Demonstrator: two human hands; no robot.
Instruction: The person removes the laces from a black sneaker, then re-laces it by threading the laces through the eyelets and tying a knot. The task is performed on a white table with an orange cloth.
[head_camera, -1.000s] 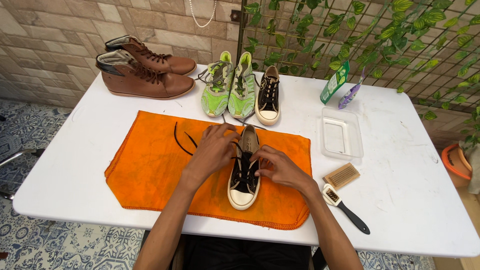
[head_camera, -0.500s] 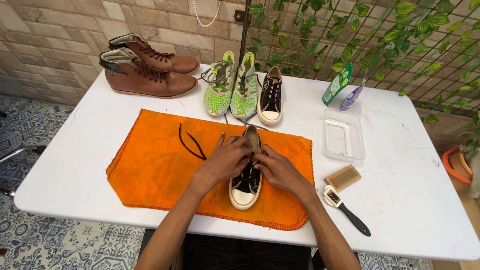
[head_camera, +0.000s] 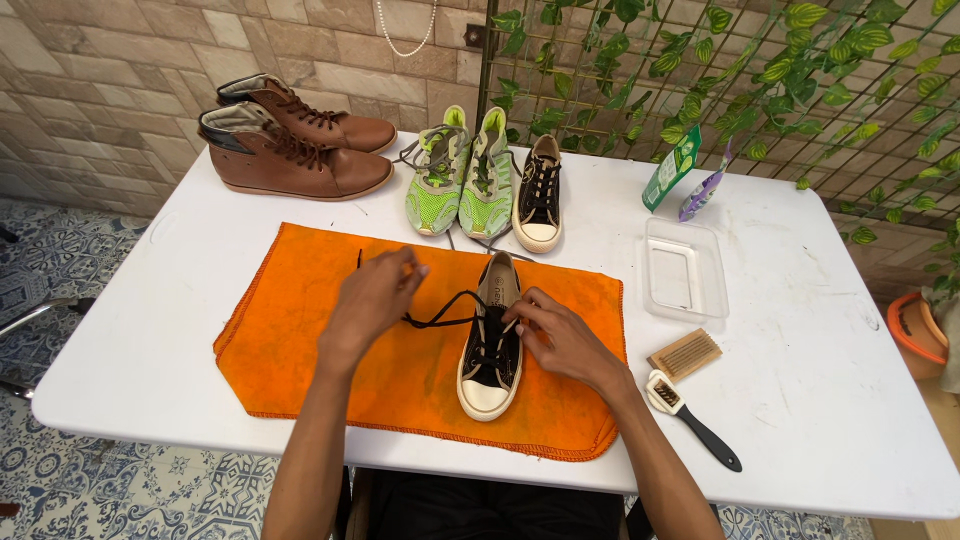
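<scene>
Black sneaker (head_camera: 490, 345) at frame centre on orange cloth (head_camera: 300, 330). Left hand (head_camera: 372, 300) pinches thin, limp black lace (head_camera: 440, 320), pulled out leftward. Right hand (head_camera: 560, 335), fingers curled, steadies shoe's side. Shoe likely light, canvas soft, rubber toe stiff; best gripped at sole edge.

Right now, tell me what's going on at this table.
A person is working on a black sneaker lying on an orange cloth. The left hand pulls a black lace out to the side, while the right hand steadies the shoe at its eyelets. Brown boots, green sneakers, another black sneaker and brushes sit around on the white table.
</scene>
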